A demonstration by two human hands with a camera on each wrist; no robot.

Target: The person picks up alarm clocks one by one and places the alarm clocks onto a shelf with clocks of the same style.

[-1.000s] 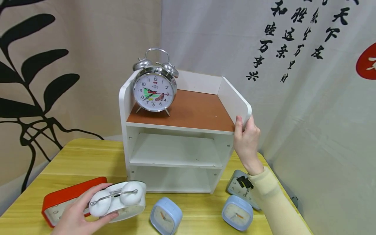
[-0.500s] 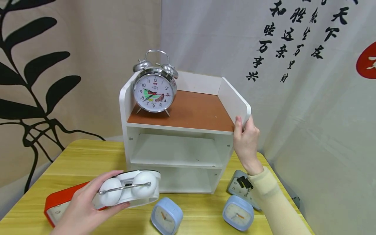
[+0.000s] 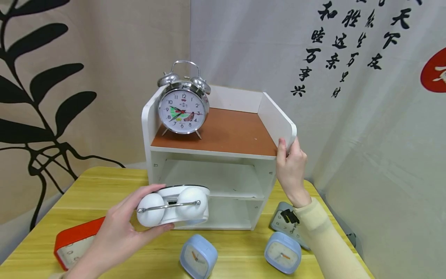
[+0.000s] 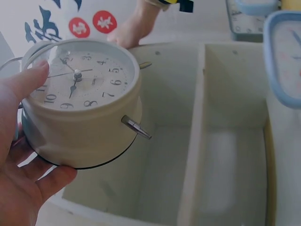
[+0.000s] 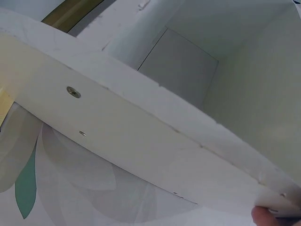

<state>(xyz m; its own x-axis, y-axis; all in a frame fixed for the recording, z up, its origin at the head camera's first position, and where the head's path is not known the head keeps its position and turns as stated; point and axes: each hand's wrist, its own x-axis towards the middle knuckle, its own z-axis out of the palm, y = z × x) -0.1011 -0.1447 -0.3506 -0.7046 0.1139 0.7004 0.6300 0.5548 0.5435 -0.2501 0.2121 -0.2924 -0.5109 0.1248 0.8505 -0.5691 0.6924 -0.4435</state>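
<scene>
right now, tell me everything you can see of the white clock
The white clock has a round white body with a dark back edge, two white bells, a metal-looking handle, two short legs and a numbered face. It is tipped, bells toward the head camera. The left hand grips it in front of the shelf, thumb over the face, fingers behind.

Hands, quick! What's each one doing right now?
Left hand: holding the white, round twin-bell alarm clock.
Right hand: gripping the white, brown-topped shelf unit.

The head view is bright and fairly crisp, both wrist views dimmer, softer.
</scene>
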